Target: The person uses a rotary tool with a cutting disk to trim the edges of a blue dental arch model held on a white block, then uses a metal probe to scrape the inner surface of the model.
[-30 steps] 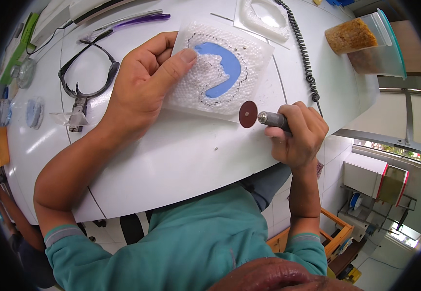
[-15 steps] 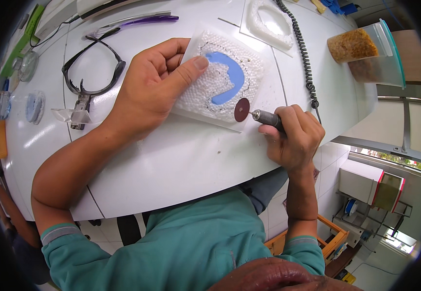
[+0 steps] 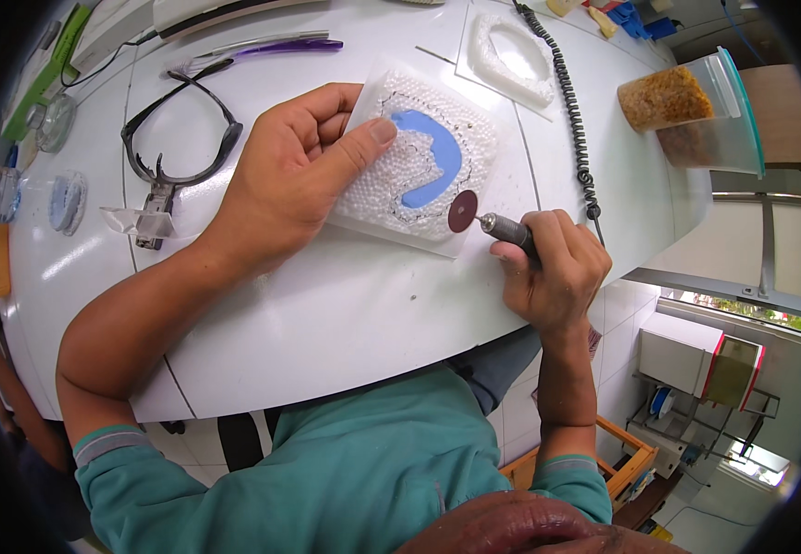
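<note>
My left hand (image 3: 303,180) is closed on the left side of a clear, square plastic sheet (image 3: 477,138) with a bumpy, bead-like white surface. Its thumb lies on top and the other fingers curl at the far edge. A blue horseshoe-shaped piece (image 3: 450,157) shows in the middle, with a dark line drawn around it. In my right hand (image 3: 562,268) is a rotary handpiece (image 3: 511,233), gripped like a pen. Its brown cutting disc (image 3: 462,211) stands at the sheet's near right corner; whether it touches the plastic I cannot tell.
Left on the white table (image 3: 262,360) lie black-framed glasses (image 3: 225,148) with a clip-on part. Behind are a purple-handled brush (image 3: 299,44) and a second, cut-out sheet (image 3: 511,60). A coiled black cord (image 3: 571,115) and a tub of orange-brown granules (image 3: 668,97) are on the right.
The view has shifted slightly, so the sheet and both hands appear a little lower. Both grips are the same, and the disc remains by the same corner.
</note>
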The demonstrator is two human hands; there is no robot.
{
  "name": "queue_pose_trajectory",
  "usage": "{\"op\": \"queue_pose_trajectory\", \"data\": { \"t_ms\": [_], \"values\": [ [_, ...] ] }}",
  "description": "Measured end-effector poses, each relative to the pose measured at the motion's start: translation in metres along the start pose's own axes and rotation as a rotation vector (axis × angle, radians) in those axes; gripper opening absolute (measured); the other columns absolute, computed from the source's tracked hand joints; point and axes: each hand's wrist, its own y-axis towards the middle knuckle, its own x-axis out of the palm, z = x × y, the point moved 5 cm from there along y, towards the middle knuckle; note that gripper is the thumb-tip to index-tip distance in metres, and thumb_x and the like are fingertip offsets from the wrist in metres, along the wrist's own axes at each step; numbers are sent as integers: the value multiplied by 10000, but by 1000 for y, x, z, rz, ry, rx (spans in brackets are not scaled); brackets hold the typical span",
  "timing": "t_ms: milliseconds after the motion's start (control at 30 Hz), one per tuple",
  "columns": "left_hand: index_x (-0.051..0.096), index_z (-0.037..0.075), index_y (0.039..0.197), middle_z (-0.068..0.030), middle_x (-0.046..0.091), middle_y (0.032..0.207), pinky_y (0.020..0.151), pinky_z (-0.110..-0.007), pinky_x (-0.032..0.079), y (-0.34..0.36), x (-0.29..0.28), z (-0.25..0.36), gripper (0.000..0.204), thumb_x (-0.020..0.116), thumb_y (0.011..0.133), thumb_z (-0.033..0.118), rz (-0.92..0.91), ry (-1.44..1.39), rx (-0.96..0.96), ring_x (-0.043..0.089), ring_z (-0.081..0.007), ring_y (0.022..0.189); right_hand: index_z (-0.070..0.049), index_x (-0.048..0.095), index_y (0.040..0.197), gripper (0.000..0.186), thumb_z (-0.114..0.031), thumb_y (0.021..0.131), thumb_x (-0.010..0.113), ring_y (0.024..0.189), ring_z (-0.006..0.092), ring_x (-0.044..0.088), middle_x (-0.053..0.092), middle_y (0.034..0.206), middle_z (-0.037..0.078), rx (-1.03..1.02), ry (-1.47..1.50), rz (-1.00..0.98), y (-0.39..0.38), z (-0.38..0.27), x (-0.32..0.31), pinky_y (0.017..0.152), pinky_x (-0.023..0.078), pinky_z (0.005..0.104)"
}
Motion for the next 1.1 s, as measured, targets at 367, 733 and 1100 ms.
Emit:
{"op": "queue_pose_trajectory", "data": {
  "t_ms": [367, 733, 1100],
  "values": [
    [638, -93, 1418, -131, 808, 1178, 945, -274, 626, -1, 0, 1, 382, 686, 1135, 160, 4, 21, -4, 769, -121, 1026, -100, 605, 764, 578, -603, 966, 806, 496, 205, 421, 480, 641, 18, 13, -11, -4, 0, 0, 0, 502, 327, 364],
    [634, -99, 1405, -135, 804, 1188, 948, -273, 620, -1, 0, 1, 370, 677, 1139, 155, 5, 13, -3, 762, -120, 1028, -103, 604, 759, 576, -601, 958, 815, 492, 199, 403, 471, 637, 15, 23, -22, 5, 0, 0, 0, 499, 316, 363],
    [627, -100, 1407, -137, 804, 1182, 953, -273, 617, -1, 0, 0, 369, 666, 1147, 158, 6, 5, -4, 760, -119, 1033, -105, 594, 754, 574, -593, 950, 825, 490, 199, 399, 466, 634, 13, 31, -31, 0, 0, 1, 0, 497, 312, 362]
  ]
}}
